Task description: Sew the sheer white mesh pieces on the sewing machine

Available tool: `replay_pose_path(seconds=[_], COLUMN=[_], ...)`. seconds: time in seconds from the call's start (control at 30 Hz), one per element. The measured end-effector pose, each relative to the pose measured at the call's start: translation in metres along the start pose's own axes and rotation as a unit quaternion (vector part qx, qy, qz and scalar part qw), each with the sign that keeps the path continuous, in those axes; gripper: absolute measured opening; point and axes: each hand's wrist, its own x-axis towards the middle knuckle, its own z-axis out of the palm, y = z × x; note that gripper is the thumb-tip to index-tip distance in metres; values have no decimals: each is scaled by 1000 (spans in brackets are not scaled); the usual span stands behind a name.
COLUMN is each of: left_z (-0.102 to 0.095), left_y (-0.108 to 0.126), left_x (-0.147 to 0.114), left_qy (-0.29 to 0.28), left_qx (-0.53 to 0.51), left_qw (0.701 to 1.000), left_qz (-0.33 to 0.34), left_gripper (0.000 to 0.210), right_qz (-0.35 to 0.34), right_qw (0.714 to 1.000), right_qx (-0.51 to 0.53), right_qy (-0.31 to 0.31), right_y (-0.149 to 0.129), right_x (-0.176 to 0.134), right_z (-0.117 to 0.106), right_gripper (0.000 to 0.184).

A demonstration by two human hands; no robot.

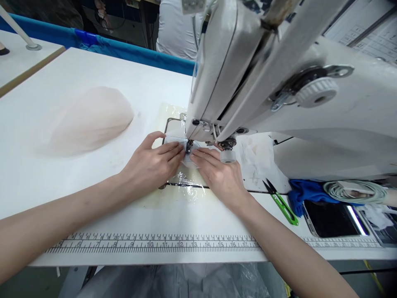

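I sit at a white desk (27, 178), a ruler strip (149, 245) running along its near edge. Blue cloth (136, 51) lines its far side. On my left I see another white tabletop (27, 62) with a pale post (15, 27). Greenish floor (40, 283) shows below; beyond the cloth it looks dim.

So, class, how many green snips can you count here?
1. The green snips lie on the table, between the right hand and the blue cloth; others could be hidden.
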Motion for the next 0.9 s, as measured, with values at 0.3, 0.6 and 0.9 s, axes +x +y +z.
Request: replay_pose_path(seconds=[0.3, 0.6, 0.9], left_z=[0, 1, 1], left_y=[0, 1, 2], left_x=[3, 2, 1], left_qy=[4, 10, 11], left_qx=[0, 19, -8], left_qw=[1000, 1000, 1000], left_qz=[0, 7, -25], left_gripper=[27, 27, 29], right_qz=[1, -1, 2], right_qw=[1000, 1000, 1000], right_qx=[-8, -13, -26], right_qy=[-10, -14, -17], right_y=[0, 2, 0], right_x=[2, 1, 0], right_z=[-2, 2, 1], right_gripper=[26, 28, 32])
